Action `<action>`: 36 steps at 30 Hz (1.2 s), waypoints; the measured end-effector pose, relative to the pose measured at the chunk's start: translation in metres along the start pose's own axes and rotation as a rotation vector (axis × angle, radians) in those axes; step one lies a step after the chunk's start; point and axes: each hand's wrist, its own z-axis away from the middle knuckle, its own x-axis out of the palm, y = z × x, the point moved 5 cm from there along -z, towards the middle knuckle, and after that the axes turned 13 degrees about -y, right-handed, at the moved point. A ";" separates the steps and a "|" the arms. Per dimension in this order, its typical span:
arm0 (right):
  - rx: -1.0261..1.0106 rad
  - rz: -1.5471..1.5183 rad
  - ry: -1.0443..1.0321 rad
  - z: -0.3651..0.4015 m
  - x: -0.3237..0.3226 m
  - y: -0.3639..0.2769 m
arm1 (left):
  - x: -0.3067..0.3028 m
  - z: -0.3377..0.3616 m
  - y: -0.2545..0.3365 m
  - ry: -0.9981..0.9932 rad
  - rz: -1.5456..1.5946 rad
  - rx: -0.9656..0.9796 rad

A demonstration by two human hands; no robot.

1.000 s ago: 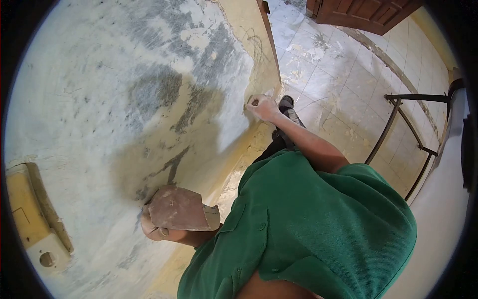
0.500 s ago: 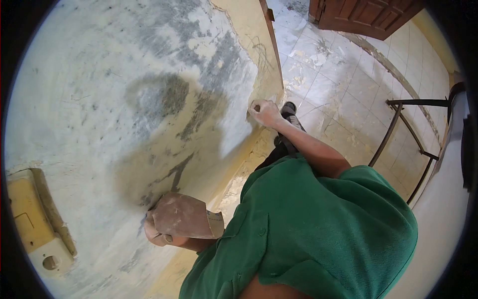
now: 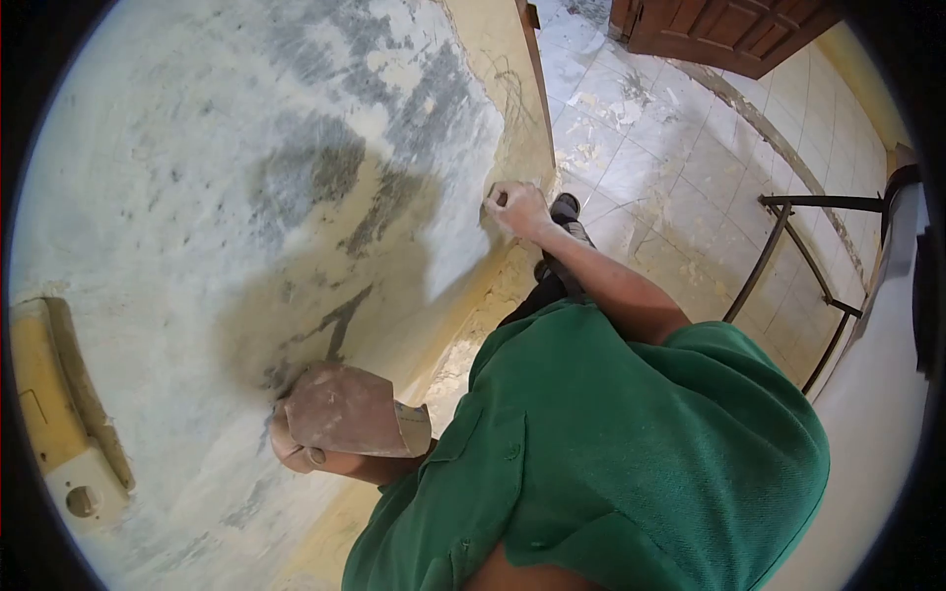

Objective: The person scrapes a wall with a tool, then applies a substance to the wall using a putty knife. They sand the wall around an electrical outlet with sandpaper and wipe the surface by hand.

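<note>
My left hand (image 3: pixel 290 439) is closed around a worn, brownish sheet of sandpaper (image 3: pixel 347 410) against the patchy white and grey wall (image 3: pixel 168 246). The sheet curls toward my green shirt, its printed backing showing at one end; it hides most of my fingers. Farther up, my right hand (image 3: pixel 518 209), dusty with white powder, forms a loose fist near the wall's yellowish edge. A hollow shows between its curled fingers, with no object visible in it.
A yellowed fixture (image 3: pixel 44 394) with a round socket (image 3: pixel 83 500) sits on the wall at lower left. Beyond my sandaled foot (image 3: pixel 565 209) lies a tiled floor (image 3: pixel 680 187) with plaster debris. A metal frame (image 3: pixel 778 246) stands at right, a wooden door (image 3: pixel 729 34) at top.
My left hand and the sandpaper have shifted slightly up and left in view. My right hand has turned a little, showing more of its hollow. The wall fixture also appears farther left.
</note>
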 end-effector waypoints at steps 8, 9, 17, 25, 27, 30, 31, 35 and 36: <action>0.116 -0.049 0.041 0.003 0.013 -0.002 | -0.009 0.004 0.006 -0.153 -0.092 -0.007; 0.114 -0.052 0.049 0.002 0.016 0.007 | -0.008 0.004 0.006 -0.125 -0.089 -0.012; 0.109 0.026 -0.108 0.030 0.025 0.029 | -0.005 0.013 0.005 0.111 -0.056 -0.063; -0.012 -0.055 0.016 0.010 0.011 0.008 | -0.007 0.013 0.003 -0.069 -0.071 0.076; -0.055 -0.097 0.032 0.008 0.005 0.005 | -0.019 0.018 0.003 -0.093 -0.005 0.067; -0.084 -0.117 0.068 0.010 -0.002 -0.004 | -0.019 0.016 0.001 -0.116 0.118 0.049; -0.122 -0.116 0.092 0.012 -0.006 -0.009 | -0.016 0.014 -0.001 -0.120 0.178 0.045; -0.148 -0.071 0.099 0.012 -0.014 -0.021 | -0.009 0.011 -0.002 -0.074 0.198 0.061; -0.151 -0.070 0.103 0.012 -0.015 -0.021 | -0.009 0.011 -0.001 -0.059 0.202 0.068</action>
